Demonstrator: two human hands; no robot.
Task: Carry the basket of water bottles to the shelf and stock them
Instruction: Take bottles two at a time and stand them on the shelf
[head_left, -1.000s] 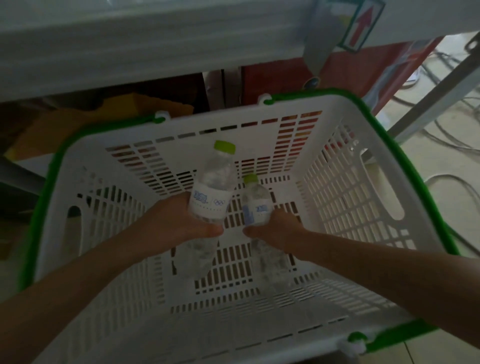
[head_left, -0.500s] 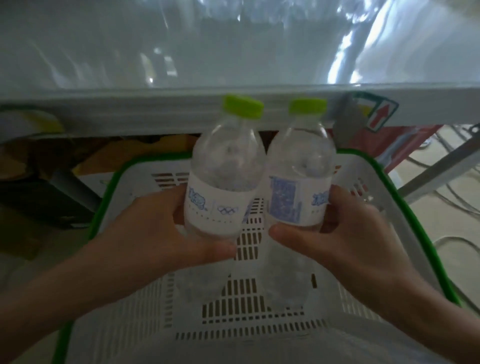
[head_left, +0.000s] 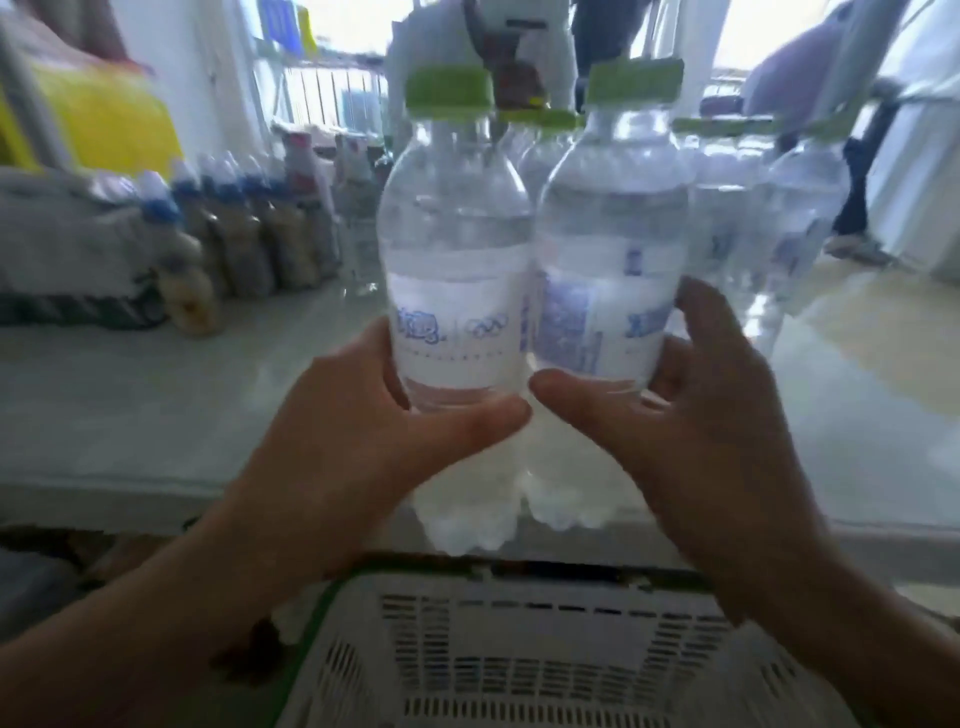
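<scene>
Left hand: its grip is wrapped tight around the left bottle, low down, thumb across the front under the label.

Left bottle: it stands straight up, green cap on top, bottom pointing down. It touches the right bottle along its side.

Right bottle: also straight up, cap on top. The two are level, side by side.

Right hand: its grip holds the right bottle low down, thumb in front. The fingers on the far side look a bit loose, but the bottle is held.

Where the bottles are: up in the air, over the front edge of the shelf. Their bottoms are not on it yet.

Way to go: the free spot on the shelf lies straight ahead and a little down from both grips. I think the bottles only need to go forward and be set down, still standing up.

Which hand is nearer: both look about the same.

Row already there: more green-cap bottles stand just behind and to the right. The right bottle is closest to them and could bump one.

Basket: below the hands, in front of the shelf. The part seen holds no bottles.
</scene>
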